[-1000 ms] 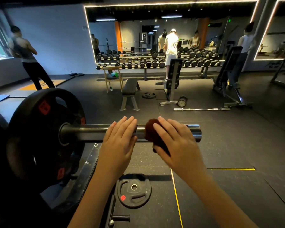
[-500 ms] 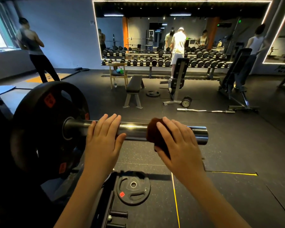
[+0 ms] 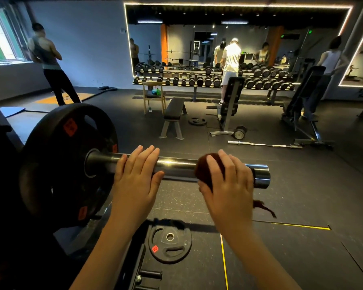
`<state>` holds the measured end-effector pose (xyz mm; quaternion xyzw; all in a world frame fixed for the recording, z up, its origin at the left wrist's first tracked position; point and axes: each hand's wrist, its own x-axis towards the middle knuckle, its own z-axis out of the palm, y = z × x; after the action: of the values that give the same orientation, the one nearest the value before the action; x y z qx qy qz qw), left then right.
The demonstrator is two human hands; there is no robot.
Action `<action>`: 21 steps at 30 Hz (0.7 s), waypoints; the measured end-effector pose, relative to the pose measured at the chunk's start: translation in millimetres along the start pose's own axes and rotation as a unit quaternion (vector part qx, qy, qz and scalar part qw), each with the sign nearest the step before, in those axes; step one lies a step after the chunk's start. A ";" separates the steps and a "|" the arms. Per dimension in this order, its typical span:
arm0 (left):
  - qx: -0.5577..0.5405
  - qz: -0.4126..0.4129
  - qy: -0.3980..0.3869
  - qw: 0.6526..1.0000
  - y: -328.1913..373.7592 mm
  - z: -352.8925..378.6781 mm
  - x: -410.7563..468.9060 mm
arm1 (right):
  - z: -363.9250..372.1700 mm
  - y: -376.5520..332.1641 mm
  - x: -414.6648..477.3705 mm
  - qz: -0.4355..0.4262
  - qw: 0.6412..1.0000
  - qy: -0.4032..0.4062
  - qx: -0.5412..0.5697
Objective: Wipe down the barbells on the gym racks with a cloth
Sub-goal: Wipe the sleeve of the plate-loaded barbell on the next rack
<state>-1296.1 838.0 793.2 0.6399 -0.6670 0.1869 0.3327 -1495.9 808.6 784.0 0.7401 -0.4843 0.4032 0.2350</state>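
My left hand has slid along the barbell sleeve toward the weight plate and lies flat, fingers straight. Well apart from it, farther from the plate, my right hand clamps the maroon cloth around the sleeve. I judge the sleeve could spin under that loose palm, so the cloth would skid rather than scrub.

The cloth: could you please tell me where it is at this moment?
In the head view, the dark red cloth sits right of centre on the barbell sleeve, gripped by the right hand near the sleeve's free end.
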 end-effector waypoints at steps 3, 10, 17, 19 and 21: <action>0.009 -0.003 -0.010 1.000 0.4 -0.2 -0.7 | 6.4 -34.5 4.5 -0.030 0.999 -0.037 0.012; -0.004 0.024 -0.023 0.999 -4.4 -8.1 -1.5 | -8.5 12.4 -8.8 -0.060 0.998 -0.034 0.002; 0.005 0.014 -0.031 0.999 -5.7 -5.8 -0.9 | 11.0 -31.9 4.7 -0.085 0.996 -0.022 0.001; 0.016 0.032 -0.038 0.999 -9.2 -8.7 -0.8 | 5.7 -12.4 1.8 -0.110 0.993 -0.027 0.028; 0.043 0.049 -0.046 0.997 -13.8 -12.8 -2.2 | -0.1 8.3 -2.7 -0.099 0.995 -0.016 0.028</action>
<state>-1280.1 846.7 798.3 0.6279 -0.7037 0.2017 0.2644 -1504.0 806.5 781.5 0.7971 -0.4006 0.3793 0.2454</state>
